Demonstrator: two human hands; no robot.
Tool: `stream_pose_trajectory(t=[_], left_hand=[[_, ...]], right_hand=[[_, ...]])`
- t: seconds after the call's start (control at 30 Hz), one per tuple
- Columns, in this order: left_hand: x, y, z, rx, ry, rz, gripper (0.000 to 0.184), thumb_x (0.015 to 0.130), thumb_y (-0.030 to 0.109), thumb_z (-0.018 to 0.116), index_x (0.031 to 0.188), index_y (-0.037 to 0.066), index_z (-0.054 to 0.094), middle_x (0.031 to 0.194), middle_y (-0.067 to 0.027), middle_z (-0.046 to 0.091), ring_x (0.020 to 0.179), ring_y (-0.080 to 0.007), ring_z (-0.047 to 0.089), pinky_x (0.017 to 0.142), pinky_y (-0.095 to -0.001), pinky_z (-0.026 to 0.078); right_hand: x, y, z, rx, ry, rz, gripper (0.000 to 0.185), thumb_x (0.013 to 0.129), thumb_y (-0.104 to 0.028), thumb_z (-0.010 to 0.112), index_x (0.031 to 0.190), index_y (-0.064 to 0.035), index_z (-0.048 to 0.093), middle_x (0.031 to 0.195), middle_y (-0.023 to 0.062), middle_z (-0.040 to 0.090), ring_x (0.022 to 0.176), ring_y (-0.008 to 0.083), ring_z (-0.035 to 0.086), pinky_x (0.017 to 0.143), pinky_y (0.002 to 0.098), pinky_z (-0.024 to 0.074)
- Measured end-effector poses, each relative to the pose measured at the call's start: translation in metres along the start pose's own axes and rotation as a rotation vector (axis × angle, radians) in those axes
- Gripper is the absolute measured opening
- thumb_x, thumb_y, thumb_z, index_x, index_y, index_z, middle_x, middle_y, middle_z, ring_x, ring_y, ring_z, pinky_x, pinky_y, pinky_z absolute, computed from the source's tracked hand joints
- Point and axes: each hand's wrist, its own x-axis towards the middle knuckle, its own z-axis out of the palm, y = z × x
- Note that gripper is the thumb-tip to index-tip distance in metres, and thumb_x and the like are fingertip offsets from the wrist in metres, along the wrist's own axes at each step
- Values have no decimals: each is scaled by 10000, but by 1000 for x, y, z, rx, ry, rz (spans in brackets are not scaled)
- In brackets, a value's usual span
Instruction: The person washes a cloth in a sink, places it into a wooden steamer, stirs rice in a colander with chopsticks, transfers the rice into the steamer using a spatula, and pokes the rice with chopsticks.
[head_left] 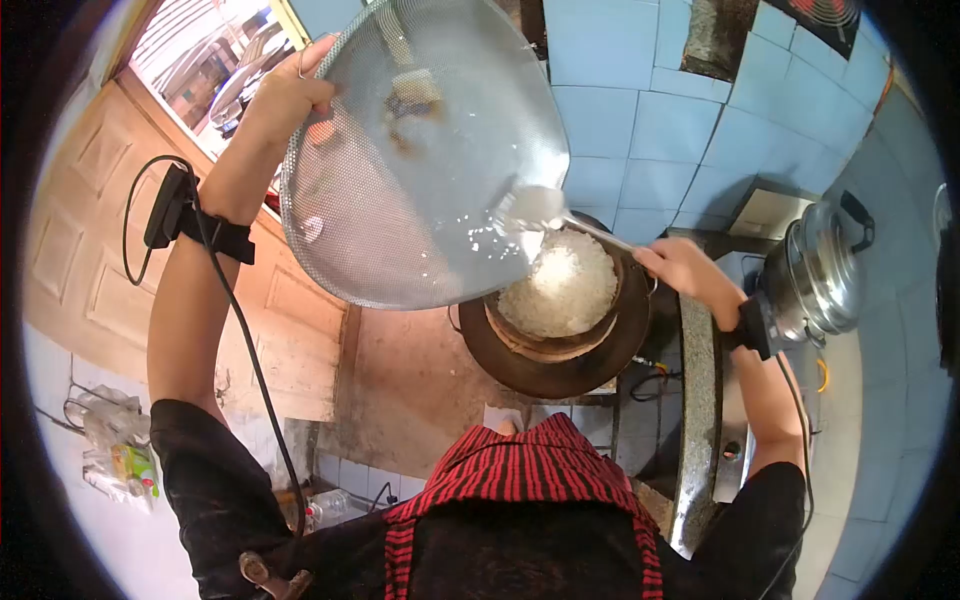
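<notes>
My left hand point(303, 88) grips the rim of a large mesh strainer point(370, 200), which is raised and tilted toward the pot. A few white rice grains cling to the mesh near its lower edge. In my right hand point(685, 268) is the handle of a metal ladle point(535, 208), its bowl against or just over the strainer's lower right side. Below, cooked rice point(560, 290) fills a round steamer point(530, 347) set in a wide dark wok point(560, 383). The strainer hides part of the steamer's left side.
Stacked metal pots point(820, 270) stand on the counter at the right. A stone counter edge point(700, 400) runs beside the wok. Behind is a blue tiled wall point(640, 130); a wooden door point(100, 220) is at the left. Plastic bags point(120, 450) hang at lower left.
</notes>
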Motion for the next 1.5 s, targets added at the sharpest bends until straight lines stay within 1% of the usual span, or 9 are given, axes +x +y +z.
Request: stream_pose_trajectory(t=[0.23, 0.43, 0.5, 0.53, 0.77, 0.9, 1.07, 1.33, 1.5], left_hand=[[2, 6, 0, -24, -67, -9, 678, 648, -45, 503, 1310, 88, 547, 694, 30, 531, 607, -39, 433, 599, -183, 389], [1, -5, -5, -30, 32, -5, 666, 655, -46, 497, 1300, 108, 562, 684, 39, 530, 574, -38, 412, 605, -183, 393], [-5, 1, 1, -72, 44, -58, 662, 659, -34, 503, 1301, 114, 563, 671, 39, 528, 573, -37, 412, 595, -184, 386], [-6, 6, 3, -75, 35, -51, 662, 659, -34, 503, 1301, 114, 563, 671, 39, 528, 573, -37, 412, 595, -184, 386], [-5, 14, -2, 25, -27, 8, 671, 668, -38, 505, 1331, 59, 516, 708, 44, 538, 551, -33, 410, 556, -186, 370], [1, -1, -6, -2, -46, 23, 669, 685, -38, 524, 1348, 50, 493, 744, 42, 569, 546, -32, 420, 551, -194, 390], [-3, 4, 0, -42, -2, 0, 638, 694, -38, 532, 1326, 45, 516, 779, 37, 586, 559, -31, 423, 557, -184, 390], [1, -8, -14, -31, -17, 29, 620, 687, -40, 512, 1300, 50, 545, 794, 29, 588, 574, -35, 422, 535, -185, 347], [-6, 6, 0, -87, 44, -15, 630, 675, -59, 506, 1297, 31, 541, 822, 32, 608, 566, -38, 438, 531, -182, 363]], right_hand=[[5, -11, 58, 56, 72, -33, 517, 933, -432, 457, 833, 52, 609, 763, 272, 585, 723, 406, 581, 703, 432, 455], [-9, 33, 39, -256, 44, 20, 497, 920, -422, 469, 863, 44, 632, 795, 283, 595, 778, 446, 590, 691, 465, 454], [-4, 29, 29, -186, 125, -38, 476, 917, -402, 475, 877, 46, 631, 804, 286, 592, 783, 442, 590, 696, 461, 452], [-5, 8, 24, -27, 116, -23, 480, 922, -395, 493, 806, 54, 616, 711, 222, 596, 678, 363, 578, 660, 406, 456], [1, 23, 62, 44, -60, -33, 532, 925, -445, 472, 823, 62, 592, 733, 253, 577, 692, 380, 561, 688, 443, 439], [-12, 39, 43, -279, 93, 16, 500, 907, -424, 483, 782, 39, 625, 792, 264, 607, 791, 430, 593, 719, 478, 460], [12, 28, 51, -120, 195, -75, 484, 916, -424, 447, 845, 13, 641, 833, 253, 626, 815, 431, 596, 760, 479, 474], [-19, 22, 46, -412, 75, 83, 496, 911, -450, 470, 840, 12, 635, 809, 240, 624, 826, 416, 603, 738, 469, 475], [-4, -27, 38, 20, 122, 8, 511, 938, -427, 457, 827, 51, 601, 762, 266, 593, 746, 434, 587, 693, 475, 448]])
